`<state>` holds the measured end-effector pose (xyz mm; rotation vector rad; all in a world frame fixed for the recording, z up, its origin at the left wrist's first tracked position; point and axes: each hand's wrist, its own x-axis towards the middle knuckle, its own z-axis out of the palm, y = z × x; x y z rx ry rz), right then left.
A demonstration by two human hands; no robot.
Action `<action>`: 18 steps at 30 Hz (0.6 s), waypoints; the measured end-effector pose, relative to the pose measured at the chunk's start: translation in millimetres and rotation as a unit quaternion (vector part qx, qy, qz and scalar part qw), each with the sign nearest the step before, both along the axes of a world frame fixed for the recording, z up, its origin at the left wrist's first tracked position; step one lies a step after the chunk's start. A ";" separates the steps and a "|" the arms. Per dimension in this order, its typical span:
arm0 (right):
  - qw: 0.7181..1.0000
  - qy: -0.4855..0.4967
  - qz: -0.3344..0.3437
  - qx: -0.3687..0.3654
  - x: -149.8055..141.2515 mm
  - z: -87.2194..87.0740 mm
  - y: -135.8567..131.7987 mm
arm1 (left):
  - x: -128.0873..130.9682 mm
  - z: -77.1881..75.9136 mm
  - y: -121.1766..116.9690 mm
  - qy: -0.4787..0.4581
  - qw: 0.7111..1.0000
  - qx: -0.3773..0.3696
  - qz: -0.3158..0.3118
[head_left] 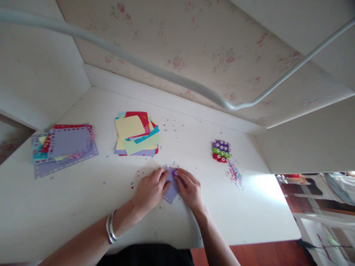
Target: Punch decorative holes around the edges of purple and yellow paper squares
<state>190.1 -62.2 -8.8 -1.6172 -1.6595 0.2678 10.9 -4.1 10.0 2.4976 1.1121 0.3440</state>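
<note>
A small lilac paper [171, 193] with punched holes along its near edge lies on the table between my two hands. My left hand [151, 187] is closed on its left side, pinching the paper near the top. In the fingers of my right hand [191, 187] is a small purple craft punch [174, 172], set at the paper's upper right edge. My right fingers partly hide the punch. Tiny punched paper bits [138, 171] lie scattered around my hands.
A pile of coloured paper [131, 127] lies at the back. Another pile with hole-patterned edges [69, 142] is at the left. Purple, green and red punches [222, 150] stand in rows at the right, beside heaped confetti [235, 175]. A pale cable [177, 78] crosses above the white table [249, 218].
</note>
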 end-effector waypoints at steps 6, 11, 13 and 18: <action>1.000 0.001 0.005 0.011 1.5 -0.2 -0.4 | -0.4 -2.9 -0.2 -0.009 1.000 -0.003 0.003; 1.000 -0.005 0.006 0.020 2.3 -1.4 -0.6 | -0.9 -2.9 0.1 -0.011 1.000 -0.002 0.000; 1.000 -0.005 0.002 0.018 2.0 -1.7 -0.7 | -1.0 -3.2 0.4 -0.012 1.000 -0.002 0.000; 1.000 0.001 -0.003 0.021 1.3 -1.3 -0.2 | -0.7 -4.5 0.6 -0.015 1.000 -0.006 0.001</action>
